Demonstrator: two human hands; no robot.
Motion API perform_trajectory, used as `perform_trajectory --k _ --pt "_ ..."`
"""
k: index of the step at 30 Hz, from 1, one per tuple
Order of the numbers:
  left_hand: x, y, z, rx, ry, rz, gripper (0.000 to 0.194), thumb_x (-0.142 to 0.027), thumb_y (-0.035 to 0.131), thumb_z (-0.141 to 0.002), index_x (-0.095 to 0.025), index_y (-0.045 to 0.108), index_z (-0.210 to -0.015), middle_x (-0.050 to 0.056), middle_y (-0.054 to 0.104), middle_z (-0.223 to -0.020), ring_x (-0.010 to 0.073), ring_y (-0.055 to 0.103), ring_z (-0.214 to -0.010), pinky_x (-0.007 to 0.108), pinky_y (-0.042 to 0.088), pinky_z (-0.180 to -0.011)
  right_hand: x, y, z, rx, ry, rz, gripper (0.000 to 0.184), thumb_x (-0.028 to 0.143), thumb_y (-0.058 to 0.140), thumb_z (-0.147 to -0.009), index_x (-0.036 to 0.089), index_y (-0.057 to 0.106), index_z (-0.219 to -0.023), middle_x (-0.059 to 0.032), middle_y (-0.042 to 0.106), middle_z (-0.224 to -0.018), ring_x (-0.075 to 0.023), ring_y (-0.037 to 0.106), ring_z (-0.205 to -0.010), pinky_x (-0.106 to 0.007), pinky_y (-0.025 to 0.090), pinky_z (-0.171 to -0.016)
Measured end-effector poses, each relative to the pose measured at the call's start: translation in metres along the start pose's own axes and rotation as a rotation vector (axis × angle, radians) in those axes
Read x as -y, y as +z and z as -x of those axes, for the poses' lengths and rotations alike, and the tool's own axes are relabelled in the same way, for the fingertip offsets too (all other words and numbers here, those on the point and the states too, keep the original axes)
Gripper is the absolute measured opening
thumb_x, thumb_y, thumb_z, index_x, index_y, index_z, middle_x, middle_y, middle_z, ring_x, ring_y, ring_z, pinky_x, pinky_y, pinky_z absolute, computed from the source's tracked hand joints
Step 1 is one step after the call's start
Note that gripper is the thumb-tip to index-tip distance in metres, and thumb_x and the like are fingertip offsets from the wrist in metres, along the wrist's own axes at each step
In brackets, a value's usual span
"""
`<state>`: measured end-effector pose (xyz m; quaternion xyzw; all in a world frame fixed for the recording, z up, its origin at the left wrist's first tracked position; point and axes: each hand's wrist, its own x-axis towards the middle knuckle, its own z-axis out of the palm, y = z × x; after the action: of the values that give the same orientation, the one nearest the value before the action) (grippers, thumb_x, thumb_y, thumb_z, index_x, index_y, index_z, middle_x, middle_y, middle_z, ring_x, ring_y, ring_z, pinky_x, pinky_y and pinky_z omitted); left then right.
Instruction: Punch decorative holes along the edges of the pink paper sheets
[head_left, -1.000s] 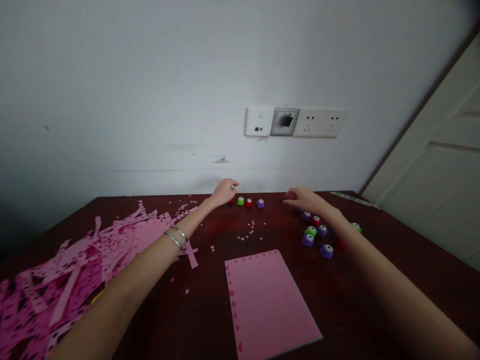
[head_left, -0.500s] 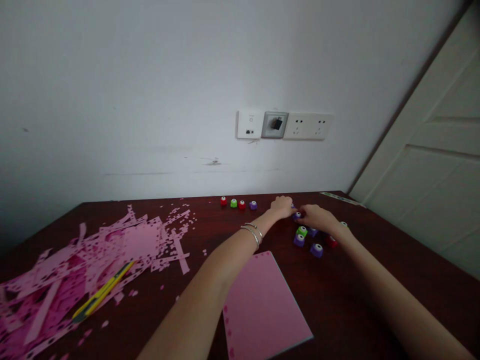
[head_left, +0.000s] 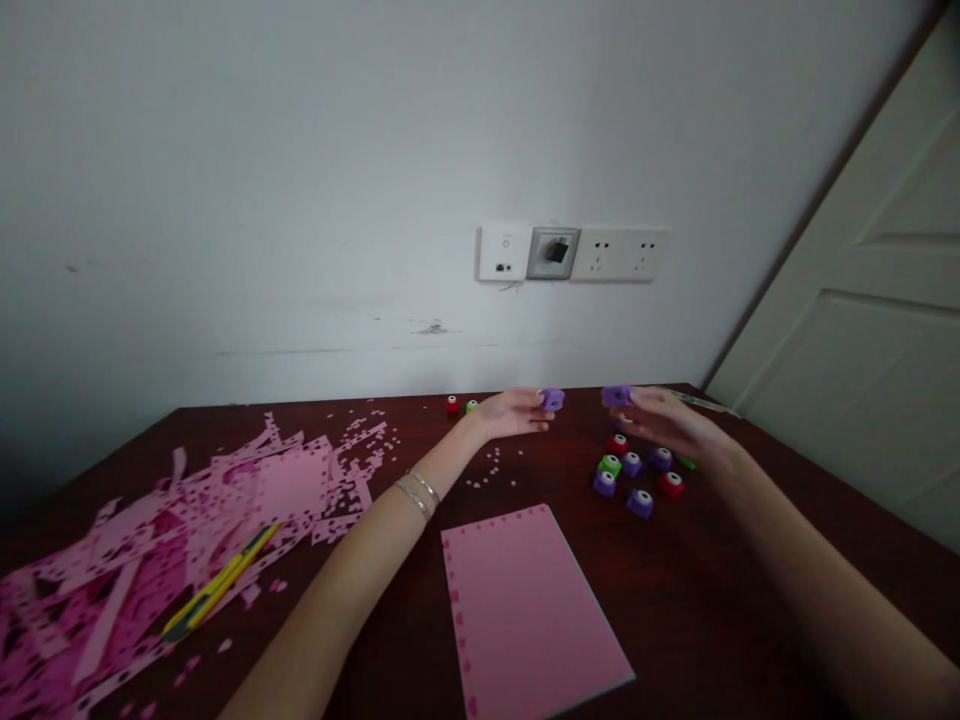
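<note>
Raised above the back of the table, my left hand point(head_left: 508, 412) grips a small purple craft punch point(head_left: 553, 400) between thumb and fingers. Opposite it, my right hand point(head_left: 666, 418) pinches a second purple craft punch point(head_left: 615, 396); a gap separates the two. Several red, green and purple punches, among them a green punch point(head_left: 610, 465) and a red punch point(head_left: 670, 485), stand below my right hand. Sheets of pink paper point(head_left: 532, 610) with small darker shapes along their left and top edges lie in front, touched by neither hand.
Pink paper scraps point(head_left: 292, 480) with punched holes are heaped on the left, a yellow utility knife point(head_left: 221, 583) on top. Tiny cut-outs point(head_left: 487, 470) lie mid-table. A red punch point(head_left: 452, 404) stands near the wall point(head_left: 337, 200). Sockets point(head_left: 619, 254) are above; a white door point(head_left: 862, 330) is right.
My hands have lifted from the table and moved apart, the left one leftward. Each now shows a purple punch in its fingers. More punches and tiny cut-outs have come into sight.
</note>
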<state>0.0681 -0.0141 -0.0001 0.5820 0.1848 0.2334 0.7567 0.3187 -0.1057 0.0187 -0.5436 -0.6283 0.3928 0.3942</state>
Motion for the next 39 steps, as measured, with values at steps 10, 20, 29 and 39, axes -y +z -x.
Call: perform_trajectory --k 10,20,29,39 --pt "-0.014 0.009 0.055 0.043 -0.102 -0.120 0.021 -0.024 0.048 -0.081 -0.013 0.063 -0.090 0.010 0.063 -0.084 0.0128 0.053 -0.072 0.028 0.048 -0.072 0.015 0.036 0.002 0.061 -0.095 0.056 0.053 0.049 0.016 -0.089 0.018 0.054 -0.108 -0.0160 0.057 -0.113 -0.0213 0.055 -0.090 -0.030 0.045 -0.062" --pt "-0.066 -0.070 0.093 -0.417 0.102 -0.957 0.031 -0.034 0.061 -0.070 -0.014 0.067 -0.093 0.005 0.065 -0.080 0.0128 0.054 -0.067 0.025 0.040 -0.061 0.038 0.068 -0.027 -0.006 0.003 0.284 0.042 0.052 0.059 -0.071 0.014 0.065 -0.088 -0.0063 0.064 -0.077 -0.0151 0.054 -0.066 -0.023 0.039 -0.053" --pt "-0.019 -0.135 0.085 -0.844 -0.222 -1.377 0.020 -0.031 0.061 -0.069 -0.012 0.064 -0.074 0.003 0.062 -0.066 0.0155 0.055 -0.065 0.024 0.037 -0.058 -0.002 0.104 -0.113 0.003 -0.063 0.868 0.024 0.031 0.060 -0.074 0.013 0.066 -0.089 -0.0091 0.067 -0.088 -0.0189 0.059 -0.080 -0.025 0.040 -0.069" --pt "-0.032 -0.112 0.080 -0.840 -0.278 -1.514 0.033 -0.022 0.066 -0.064 -0.011 0.057 -0.094 0.014 0.062 -0.096 0.0243 0.058 -0.089 0.028 0.042 -0.071 -0.004 0.076 -0.108 0.012 -0.139 0.896 0.038 0.031 0.060 -0.075 0.011 0.059 -0.107 -0.0136 0.062 -0.108 -0.0210 0.056 -0.096 -0.027 0.041 -0.082"
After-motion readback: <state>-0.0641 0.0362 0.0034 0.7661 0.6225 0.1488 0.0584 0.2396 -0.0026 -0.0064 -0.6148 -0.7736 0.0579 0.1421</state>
